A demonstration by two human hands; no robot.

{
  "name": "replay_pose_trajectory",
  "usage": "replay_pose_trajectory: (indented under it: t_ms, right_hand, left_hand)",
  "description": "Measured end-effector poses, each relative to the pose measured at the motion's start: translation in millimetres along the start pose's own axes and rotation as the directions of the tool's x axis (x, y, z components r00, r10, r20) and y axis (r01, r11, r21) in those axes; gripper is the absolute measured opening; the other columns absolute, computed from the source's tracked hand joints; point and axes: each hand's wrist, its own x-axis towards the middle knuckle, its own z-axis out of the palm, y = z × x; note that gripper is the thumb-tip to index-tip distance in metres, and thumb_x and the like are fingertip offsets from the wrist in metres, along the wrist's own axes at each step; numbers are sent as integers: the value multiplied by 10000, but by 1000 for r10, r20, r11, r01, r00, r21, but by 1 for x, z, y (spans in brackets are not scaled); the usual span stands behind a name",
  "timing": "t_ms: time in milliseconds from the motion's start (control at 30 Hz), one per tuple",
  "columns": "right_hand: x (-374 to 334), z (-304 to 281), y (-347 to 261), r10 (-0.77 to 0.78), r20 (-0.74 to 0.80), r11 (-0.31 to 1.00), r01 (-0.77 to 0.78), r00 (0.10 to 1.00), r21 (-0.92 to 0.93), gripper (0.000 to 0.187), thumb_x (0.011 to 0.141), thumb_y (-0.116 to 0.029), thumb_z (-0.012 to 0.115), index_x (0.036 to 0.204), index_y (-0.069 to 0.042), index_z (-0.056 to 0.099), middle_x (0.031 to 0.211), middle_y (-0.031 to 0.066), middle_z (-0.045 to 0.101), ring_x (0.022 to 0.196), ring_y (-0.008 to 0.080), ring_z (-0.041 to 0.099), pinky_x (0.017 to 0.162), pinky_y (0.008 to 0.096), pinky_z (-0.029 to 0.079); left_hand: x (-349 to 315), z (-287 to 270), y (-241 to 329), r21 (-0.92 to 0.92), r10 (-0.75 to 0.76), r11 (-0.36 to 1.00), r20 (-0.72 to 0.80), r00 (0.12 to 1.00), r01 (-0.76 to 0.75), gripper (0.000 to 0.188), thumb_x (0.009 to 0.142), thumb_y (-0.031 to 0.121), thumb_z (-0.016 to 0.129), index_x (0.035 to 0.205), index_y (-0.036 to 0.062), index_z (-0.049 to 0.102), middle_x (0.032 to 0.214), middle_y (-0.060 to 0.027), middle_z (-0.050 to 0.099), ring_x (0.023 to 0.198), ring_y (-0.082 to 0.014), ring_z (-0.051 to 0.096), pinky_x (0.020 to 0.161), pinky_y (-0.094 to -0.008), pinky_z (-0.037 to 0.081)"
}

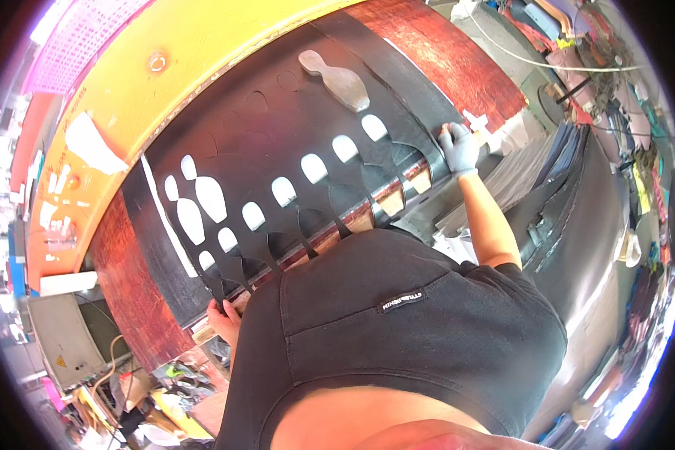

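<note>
A black sheet [255, 161] lies in front of me, with several sole-shaped and rounded openings that show white beneath. Its near edge is cut into narrow curved strips. My bare left hand [225, 320] pinches the sheet's near left corner; part of that hand is hidden behind my black shirt. At the right end, my right hand [460, 148], in a grey glove, has its fingers bent closed on the sheet's edge. A grey sole-shaped cutting die [341, 84] lies flat on the far right part of the sheet, apart from both hands. Faint curved outlines mark the sheet beside it.
An orange machine beam [157, 82] spans the far side, close behind the sheet. Worn red board [457, 52] shows at both ends. Stacked dark sheets [536, 176] stand to my right. A grey box [71, 337] and scraps [165, 397] lie at the left.
</note>
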Motion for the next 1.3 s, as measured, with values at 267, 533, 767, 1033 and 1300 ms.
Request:
replay_pose_trajectory:
  t_ms: [267, 533, 767, 1033, 1300]
  right_hand:
    - [-12, -13, -33, 10, -57, 1000, -10, 998, 2, 210, 803, -286, 579, 856, -95, 647, 844, 119, 629, 765, 303, 620, 677, 389, 482]
    - [15, -37, -50, -85, -64, 792, 107, 994, 601, 238, 856, -246, 548, 929, -34, 627, 852, 192, 617, 833, 357, 590, 738, 405, 461]
    - [83, -94, -126, -348, -71, 509, 252, 935, 823, 271, 888, -275, 518, 913, -24, 619, 822, 116, 637, 770, 247, 601, 723, 366, 463]
    - [18, -76, -51, -385, -127, 711, 382, 914, 591, 297, 887, -308, 507, 826, -33, 603, 795, 124, 629, 751, 313, 588, 715, 380, 464]
    - [-19, -17, 10, -454, -130, 890, 455, 881, -26, 210, 795, -297, 556, 691, -125, 614, 697, 87, 587, 712, 276, 568, 696, 410, 423]
  left_hand:
    - [-3, -13, 15, 126, 174, 981, -224, 959, -149, 316, 873, 255, 583, 1084, 30, 514, 687, -91, 538, 600, -238, 518, 566, -372, 414]
    - [-6, -2, -3, 73, 134, 990, -249, 959, -119, 340, 857, 354, 578, 1005, 54, 515, 690, -102, 551, 616, -264, 544, 588, -398, 441]
    - [-5, 4, -6, 67, 154, 988, -318, 936, -140, 323, 857, 337, 572, 1001, 52, 521, 792, -136, 608, 710, -303, 586, 640, -406, 457]
    - [-5, 10, -5, 196, 328, 943, -400, 856, -270, 338, 875, 335, 534, 1039, 39, 524, 929, -194, 620, 854, -410, 584, 713, -466, 455]
    - [1, 11, -10, 268, 289, 941, -316, 904, -208, 315, 868, 308, 524, 964, 9, 499, 889, -235, 598, 841, -432, 561, 709, -480, 430]
